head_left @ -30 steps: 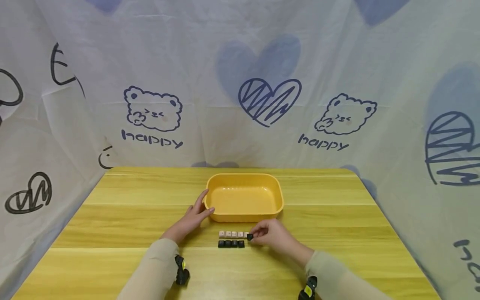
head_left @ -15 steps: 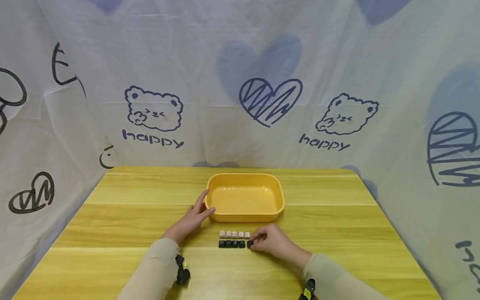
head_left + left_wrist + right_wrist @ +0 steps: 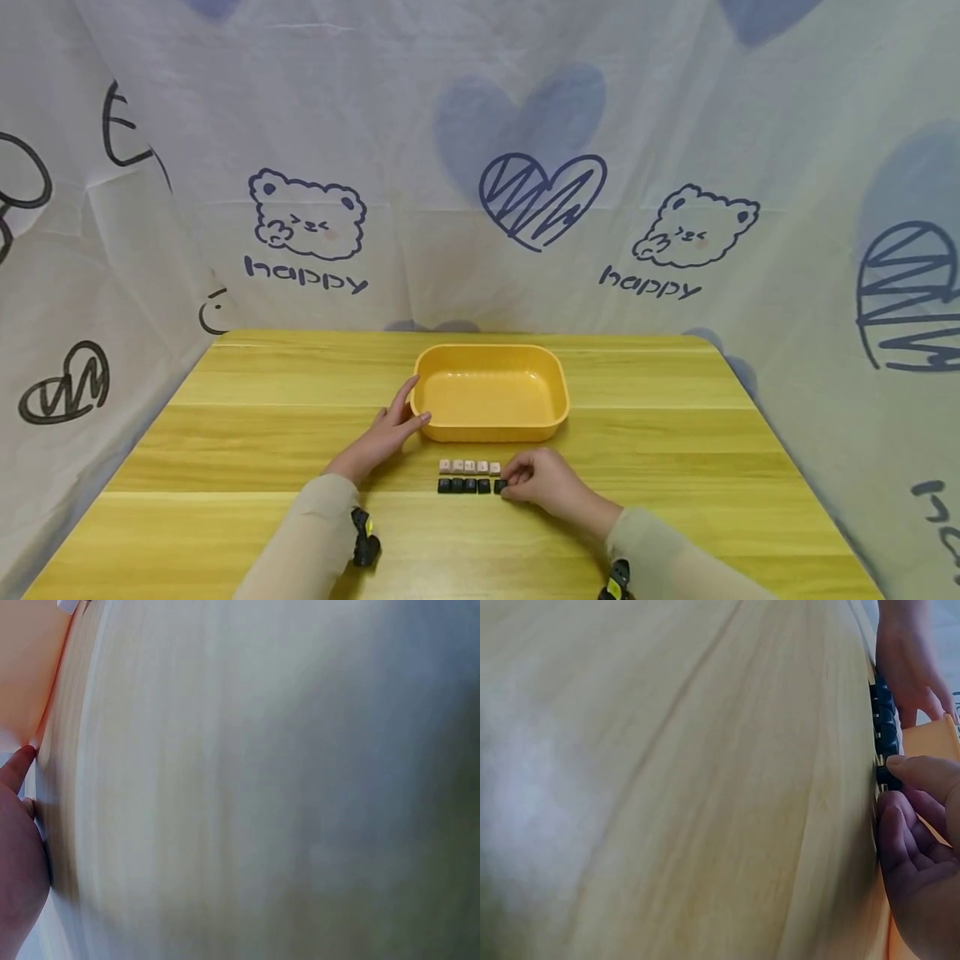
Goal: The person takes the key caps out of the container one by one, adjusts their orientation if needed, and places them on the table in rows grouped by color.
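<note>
My right hand [image 3: 549, 492] pinches a black keycap [image 3: 500, 487] between thumb and fingers at the right end of a row of black keycaps [image 3: 463, 486]. A narrow gap parts it from its neighbour in that row. Just behind runs a row of pale keycaps [image 3: 469, 467] with small markings. In the right wrist view, the thumb lies on the pinched black keycap [image 3: 888, 778]. My left hand [image 3: 383, 437] rests with spread fingers against the left side of a yellow plastic basin [image 3: 491, 434], thumb at its front corner. Nothing lies inside the basin.
The wooden table [image 3: 247, 467] carries the basin behind the keycap rows. A pale cloth [image 3: 420, 275] printed with hearts and bears hangs behind the table and along its sides. Each wrist wears a black strap device [image 3: 365, 537].
My right hand has brought the black keycap down from in front of the pale row's end to the end of the black row. My left hand has stayed at the basin.
</note>
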Tool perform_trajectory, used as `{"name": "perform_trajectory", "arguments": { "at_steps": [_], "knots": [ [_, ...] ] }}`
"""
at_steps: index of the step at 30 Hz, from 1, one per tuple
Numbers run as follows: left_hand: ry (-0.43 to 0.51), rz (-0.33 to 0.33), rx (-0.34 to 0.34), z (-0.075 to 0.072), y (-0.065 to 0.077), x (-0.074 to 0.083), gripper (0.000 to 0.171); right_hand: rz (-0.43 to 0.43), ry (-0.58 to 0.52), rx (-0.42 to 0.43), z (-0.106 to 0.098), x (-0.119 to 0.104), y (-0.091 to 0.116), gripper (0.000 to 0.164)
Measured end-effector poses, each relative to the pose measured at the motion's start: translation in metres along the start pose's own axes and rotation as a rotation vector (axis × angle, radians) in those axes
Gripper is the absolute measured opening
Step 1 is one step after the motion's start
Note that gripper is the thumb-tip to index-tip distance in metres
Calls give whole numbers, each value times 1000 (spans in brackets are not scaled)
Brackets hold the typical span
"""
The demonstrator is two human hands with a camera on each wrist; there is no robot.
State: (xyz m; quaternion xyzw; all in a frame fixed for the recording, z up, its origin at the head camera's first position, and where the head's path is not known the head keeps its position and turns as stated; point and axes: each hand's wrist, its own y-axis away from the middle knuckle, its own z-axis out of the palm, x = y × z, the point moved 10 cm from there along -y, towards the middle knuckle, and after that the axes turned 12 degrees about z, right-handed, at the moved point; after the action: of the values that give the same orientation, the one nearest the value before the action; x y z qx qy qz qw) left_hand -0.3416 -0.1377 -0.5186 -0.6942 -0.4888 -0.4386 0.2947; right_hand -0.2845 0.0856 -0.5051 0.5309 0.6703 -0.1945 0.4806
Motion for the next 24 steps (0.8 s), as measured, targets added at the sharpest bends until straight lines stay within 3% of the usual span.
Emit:
{"name": "perform_trajectory", "arguments": {
  "at_steps": [19, 24],
  "knots": [
    [6, 35, -2, 3, -3, 5, 77, -10, 33, 16, 2, -1, 3, 12],
    [89, 97, 21, 0, -8, 3, 81, -28, 45, 54, -10, -8, 4, 10]
  ]
}}
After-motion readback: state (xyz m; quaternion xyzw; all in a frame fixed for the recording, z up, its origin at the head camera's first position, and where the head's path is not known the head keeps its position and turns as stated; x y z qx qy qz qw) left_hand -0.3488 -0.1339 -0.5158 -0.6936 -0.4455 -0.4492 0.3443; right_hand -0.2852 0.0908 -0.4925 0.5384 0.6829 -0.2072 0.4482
